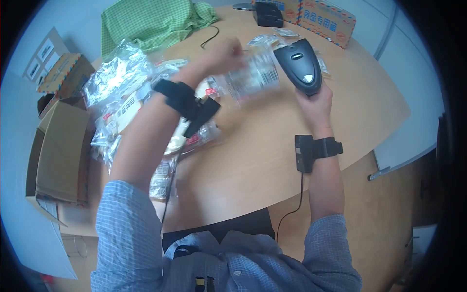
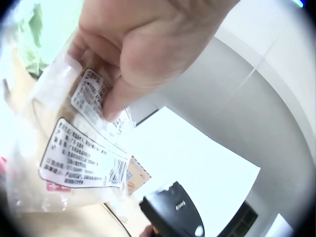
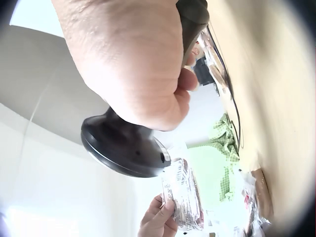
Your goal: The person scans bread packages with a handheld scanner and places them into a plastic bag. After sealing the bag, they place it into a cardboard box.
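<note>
My left hand (image 1: 224, 51) holds a clear plastic packet (image 1: 250, 75) raised above the round wooden table (image 1: 272, 146). In the left wrist view the fingers (image 2: 123, 54) pinch that packet (image 2: 64, 148) near its white printed labels and barcode. My right hand (image 1: 316, 104) grips the handle of a black barcode scanner (image 1: 300, 65), whose head sits just right of the packet. The right wrist view shows the hand (image 3: 133, 64) wrapped round the scanner (image 3: 123, 145), with the packet (image 3: 182, 195) beyond it. The scanner (image 2: 173, 210) also appears below the packet in the left wrist view.
A heap of shiny wrapped packets (image 1: 121, 92) lies on the table's left. A green checked cloth (image 1: 151, 22) lies at the back, with printed cardboard boxes (image 1: 323, 19) and a black device (image 1: 267, 14) at the far right. An open cardboard box (image 1: 58, 155) stands left of the table.
</note>
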Motion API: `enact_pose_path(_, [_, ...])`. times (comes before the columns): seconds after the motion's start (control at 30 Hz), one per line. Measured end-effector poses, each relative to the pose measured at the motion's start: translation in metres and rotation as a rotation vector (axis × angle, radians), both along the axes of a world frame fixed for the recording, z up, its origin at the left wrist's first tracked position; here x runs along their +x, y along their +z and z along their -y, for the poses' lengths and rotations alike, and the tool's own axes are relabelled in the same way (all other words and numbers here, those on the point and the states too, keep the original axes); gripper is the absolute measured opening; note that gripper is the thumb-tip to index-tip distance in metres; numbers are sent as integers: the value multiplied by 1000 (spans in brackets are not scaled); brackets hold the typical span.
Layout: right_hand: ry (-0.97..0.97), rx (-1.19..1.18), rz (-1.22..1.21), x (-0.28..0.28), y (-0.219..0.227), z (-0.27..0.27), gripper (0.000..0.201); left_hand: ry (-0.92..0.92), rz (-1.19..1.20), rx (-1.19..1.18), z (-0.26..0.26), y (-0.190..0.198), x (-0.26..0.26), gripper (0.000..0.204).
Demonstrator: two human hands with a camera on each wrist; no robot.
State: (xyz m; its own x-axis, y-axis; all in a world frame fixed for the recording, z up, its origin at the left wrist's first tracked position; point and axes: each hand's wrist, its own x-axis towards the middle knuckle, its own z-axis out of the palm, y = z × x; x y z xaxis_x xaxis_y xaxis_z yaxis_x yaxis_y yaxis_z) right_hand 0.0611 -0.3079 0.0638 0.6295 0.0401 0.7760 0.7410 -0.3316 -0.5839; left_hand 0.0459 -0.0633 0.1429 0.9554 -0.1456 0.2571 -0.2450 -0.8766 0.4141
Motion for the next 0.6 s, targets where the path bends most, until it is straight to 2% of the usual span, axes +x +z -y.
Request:
enact_pose_path(0.07, [70, -174, 7, -5, 5, -7, 33, 21, 35, -147, -41, 18, -14, 26])
enact_pose_path(0.13, [128, -211, 62, -20, 15, -18, 39, 104, 10, -172, -68, 29, -32, 26])
enact_pose_path(0.2, [242, -387, 52, -31, 19, -28, 40, 183, -12, -203, -84, 36, -49, 27])
enact_pose_path(0.3, [318, -489, 57, -43, 21, -38, 39, 195, -130, -174, -89, 37, -68, 37])
enact_pose_path(0.43, [302, -564, 92, -44, 16, -41, 35, 201, -132, -180, -89, 29, -77, 24])
enact_pose_path(0.6, [216, -540, 83, -38, 9, -40, 35, 182, -166, -137, -106, 33, -92, 26])
